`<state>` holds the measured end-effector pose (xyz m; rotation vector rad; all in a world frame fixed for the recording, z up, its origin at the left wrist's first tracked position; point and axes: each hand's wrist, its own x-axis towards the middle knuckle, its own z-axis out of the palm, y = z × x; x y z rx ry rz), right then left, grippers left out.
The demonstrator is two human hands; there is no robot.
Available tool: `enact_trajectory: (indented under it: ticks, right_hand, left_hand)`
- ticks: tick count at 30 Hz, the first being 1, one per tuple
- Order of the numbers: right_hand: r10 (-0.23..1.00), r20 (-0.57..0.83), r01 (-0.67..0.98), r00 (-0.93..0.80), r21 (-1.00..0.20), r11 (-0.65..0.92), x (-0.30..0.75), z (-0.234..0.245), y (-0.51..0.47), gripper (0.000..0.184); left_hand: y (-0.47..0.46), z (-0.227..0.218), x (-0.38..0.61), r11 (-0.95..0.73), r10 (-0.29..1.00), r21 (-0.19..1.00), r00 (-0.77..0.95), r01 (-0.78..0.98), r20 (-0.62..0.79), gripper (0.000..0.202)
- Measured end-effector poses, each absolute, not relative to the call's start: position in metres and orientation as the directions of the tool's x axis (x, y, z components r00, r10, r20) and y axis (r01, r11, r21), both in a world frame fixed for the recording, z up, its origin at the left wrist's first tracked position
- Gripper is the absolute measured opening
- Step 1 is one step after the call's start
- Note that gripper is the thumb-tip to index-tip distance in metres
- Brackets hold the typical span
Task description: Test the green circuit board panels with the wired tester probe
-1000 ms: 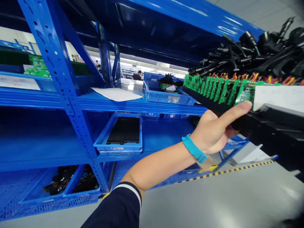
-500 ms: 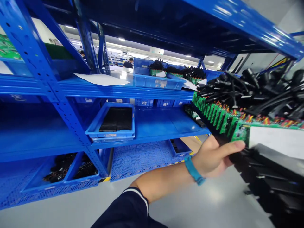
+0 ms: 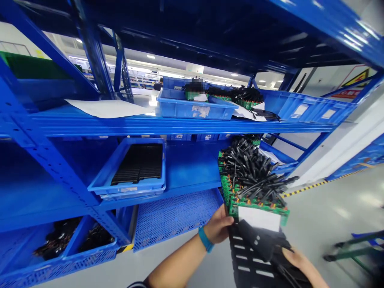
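My left hand (image 3: 218, 225), with a teal band at the wrist, is closed around the left edge of a black slotted tray (image 3: 235, 266). My right hand (image 3: 297, 258) grips the same tray near its right side; its fingers are partly hidden underneath. Rows of green circuit boards (image 3: 228, 192) stand upright on the tray's far part, with a thick bundle of black cables (image 3: 247, 168) on top. A white sheet of paper (image 3: 259, 219) leans against the nearest boards. Dark pieces (image 3: 261, 242) lie on the near part, too blurred to name.
A blue shelving rack stands ahead, its middle shelf (image 3: 192, 160) level with the boards. On it sits a blue bin (image 3: 97, 182) of black slotted parts. The shelf above bears a blue bin (image 3: 195, 111) and paper (image 3: 108, 108). A trolley (image 3: 354, 250) stands at right.
The tray with its boards has swung left and away from me, toward the middle shelf. My right hand has come into view on it; my left hand still grips it.
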<state>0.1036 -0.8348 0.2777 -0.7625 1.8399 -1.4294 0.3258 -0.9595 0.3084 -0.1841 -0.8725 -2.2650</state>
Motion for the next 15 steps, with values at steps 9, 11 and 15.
enact_trajectory:
  ticks: [9,11,15]
  right_hand:
    - [-0.81,-0.237,0.117,-0.537,-0.971,0.206,0.155,0.15,-0.942,0.041]
    - [-0.816,-0.226,0.154,-0.532,-0.974,0.169,0.175,0.132,-0.956,0.05]
    - [-0.835,-0.239,0.208,-0.496,-0.966,0.152,0.198,0.115,-0.982,0.055]
  left_hand:
    - [-1.06,0.16,0.35,-0.502,-0.68,0.557,-0.7,0.662,0.219,0.057]
    - [-1.076,0.134,0.357,-0.495,-0.702,0.558,-0.685,0.666,0.195,0.055]
    - [-1.1,0.098,0.368,-0.477,-0.745,0.553,-0.648,0.683,0.158,0.049]
